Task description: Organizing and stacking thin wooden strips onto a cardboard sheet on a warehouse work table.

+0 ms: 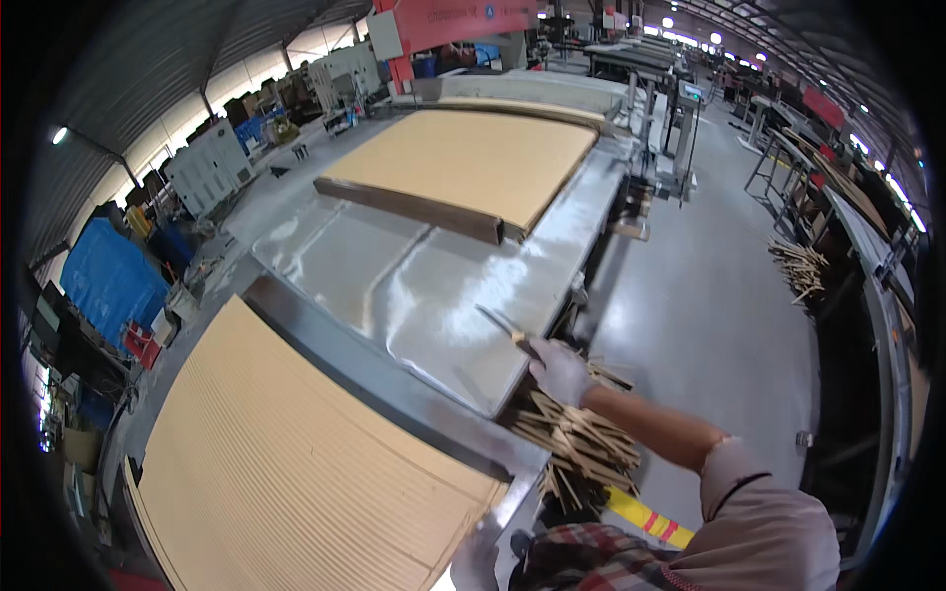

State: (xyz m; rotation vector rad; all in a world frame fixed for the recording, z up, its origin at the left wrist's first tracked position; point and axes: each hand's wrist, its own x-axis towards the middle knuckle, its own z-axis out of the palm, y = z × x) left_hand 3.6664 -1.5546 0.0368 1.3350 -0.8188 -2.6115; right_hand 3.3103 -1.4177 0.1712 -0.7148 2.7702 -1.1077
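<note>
My right hand (pixel 562 372), in a pale glove, is closed round the dark handle of a thin, pointed, knife-like tool (pixel 501 321). The tool's blade points up and left over the front right part of a shiny metal table (pixel 463 340). Low in the picture, my gloved left hand (pixel 477 559) is beside the near right corner of a tan panel with parallel grooves (pixel 305 453); its fingers are too unclear to read. Farther back on the metal table lies a flat tan board (pixel 463 158) with a dark brown bar (pixel 409 209) along its near edge.
A heap of thin wooden strips (pixel 576 433) sits under the table's right edge, with yellow-and-red tape (pixel 648 516) below it. Across the grey aisle (pixel 705 295) is another strip pile (pixel 798 268) beside a long bench (pixel 867 231). A red machine beam (pixel 458 25) spans the back.
</note>
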